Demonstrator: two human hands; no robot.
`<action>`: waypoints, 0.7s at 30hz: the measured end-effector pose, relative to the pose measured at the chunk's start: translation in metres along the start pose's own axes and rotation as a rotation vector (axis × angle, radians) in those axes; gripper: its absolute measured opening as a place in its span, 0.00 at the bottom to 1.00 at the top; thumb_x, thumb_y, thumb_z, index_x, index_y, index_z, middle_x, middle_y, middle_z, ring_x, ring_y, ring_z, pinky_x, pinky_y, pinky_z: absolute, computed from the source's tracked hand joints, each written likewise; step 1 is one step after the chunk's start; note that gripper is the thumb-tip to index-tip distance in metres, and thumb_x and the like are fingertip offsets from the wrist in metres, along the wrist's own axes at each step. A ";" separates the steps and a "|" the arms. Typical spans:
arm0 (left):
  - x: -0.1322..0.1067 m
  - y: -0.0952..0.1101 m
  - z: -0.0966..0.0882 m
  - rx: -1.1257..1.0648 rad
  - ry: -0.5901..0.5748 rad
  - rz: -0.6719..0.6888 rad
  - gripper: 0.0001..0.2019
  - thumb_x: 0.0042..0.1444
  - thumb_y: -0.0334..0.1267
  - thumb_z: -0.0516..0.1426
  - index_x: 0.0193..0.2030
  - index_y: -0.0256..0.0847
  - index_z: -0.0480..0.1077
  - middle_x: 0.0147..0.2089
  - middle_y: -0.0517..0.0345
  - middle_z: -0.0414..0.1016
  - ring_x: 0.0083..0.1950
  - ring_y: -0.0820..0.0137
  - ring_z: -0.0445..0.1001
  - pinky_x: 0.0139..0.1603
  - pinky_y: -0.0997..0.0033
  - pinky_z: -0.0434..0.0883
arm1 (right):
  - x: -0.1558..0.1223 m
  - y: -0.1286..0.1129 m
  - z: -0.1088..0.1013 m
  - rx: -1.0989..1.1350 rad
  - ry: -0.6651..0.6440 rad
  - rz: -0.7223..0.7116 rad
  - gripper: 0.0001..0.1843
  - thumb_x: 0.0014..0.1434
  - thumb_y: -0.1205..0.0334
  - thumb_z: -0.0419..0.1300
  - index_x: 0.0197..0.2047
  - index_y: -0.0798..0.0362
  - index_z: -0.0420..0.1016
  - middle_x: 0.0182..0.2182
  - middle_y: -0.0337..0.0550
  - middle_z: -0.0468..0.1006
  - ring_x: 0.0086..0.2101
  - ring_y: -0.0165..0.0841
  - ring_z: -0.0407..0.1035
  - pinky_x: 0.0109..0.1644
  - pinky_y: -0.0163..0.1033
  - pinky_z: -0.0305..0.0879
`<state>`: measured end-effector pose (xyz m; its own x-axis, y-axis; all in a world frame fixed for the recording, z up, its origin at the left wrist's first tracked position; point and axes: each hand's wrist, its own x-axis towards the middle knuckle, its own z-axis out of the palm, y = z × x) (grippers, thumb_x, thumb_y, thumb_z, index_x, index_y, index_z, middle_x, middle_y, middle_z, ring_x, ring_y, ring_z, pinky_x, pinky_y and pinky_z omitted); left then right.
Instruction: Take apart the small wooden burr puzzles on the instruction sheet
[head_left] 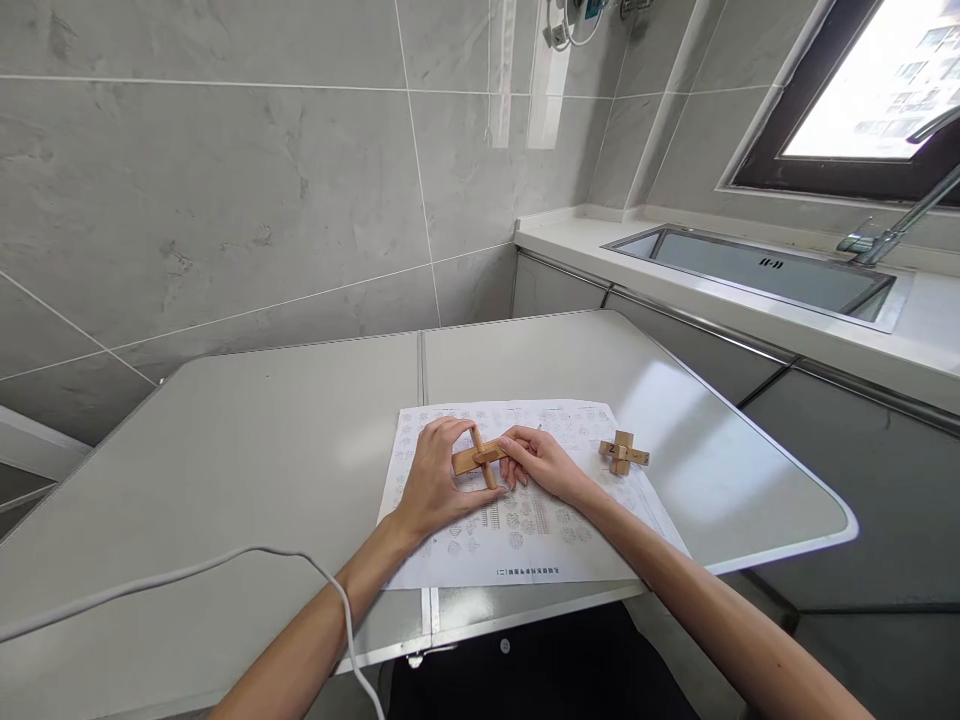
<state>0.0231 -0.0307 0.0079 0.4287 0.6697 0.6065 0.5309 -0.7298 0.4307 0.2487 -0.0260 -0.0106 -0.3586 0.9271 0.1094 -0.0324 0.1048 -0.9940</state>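
Note:
My left hand (431, 475) and my right hand (541, 462) meet over a printed paper sheet (525, 530) on a grey table (262, 440). Both pinch a crossed set of wooden puzzle bars (480, 457); the left fingers curl round its left end, the right fingers grip its right end. The bars sit just above the sheet. A second small wooden cross piece (623, 453) lies on the sheet, a short way right of my right hand, untouched.
A white cable (187, 572) runs over the table's near left and down past my left forearm. Behind on the right are a counter with a steel sink (757, 268) and a tap (892, 230). Tiled wall rises behind the table.

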 end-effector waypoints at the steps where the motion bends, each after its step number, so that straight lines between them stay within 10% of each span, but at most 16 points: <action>1: 0.000 0.000 0.000 -0.013 0.003 -0.007 0.48 0.47 0.51 0.78 0.69 0.49 0.59 0.64 0.46 0.72 0.66 0.47 0.73 0.67 0.42 0.71 | 0.001 0.000 0.000 0.013 -0.006 0.001 0.25 0.70 0.35 0.60 0.41 0.51 0.75 0.25 0.38 0.80 0.22 0.31 0.71 0.27 0.36 0.66; 21: 0.001 0.004 -0.003 -0.322 -0.119 -0.171 0.45 0.50 0.45 0.76 0.70 0.54 0.59 0.66 0.51 0.72 0.61 0.56 0.80 0.65 0.49 0.78 | -0.001 -0.004 -0.004 0.065 -0.055 0.026 0.24 0.71 0.37 0.61 0.42 0.52 0.76 0.24 0.37 0.79 0.19 0.29 0.69 0.25 0.35 0.65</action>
<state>0.0230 -0.0338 0.0124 0.4458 0.7829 0.4340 0.3529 -0.5993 0.7185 0.2533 -0.0258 -0.0072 -0.4106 0.9078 0.0852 -0.0822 0.0562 -0.9950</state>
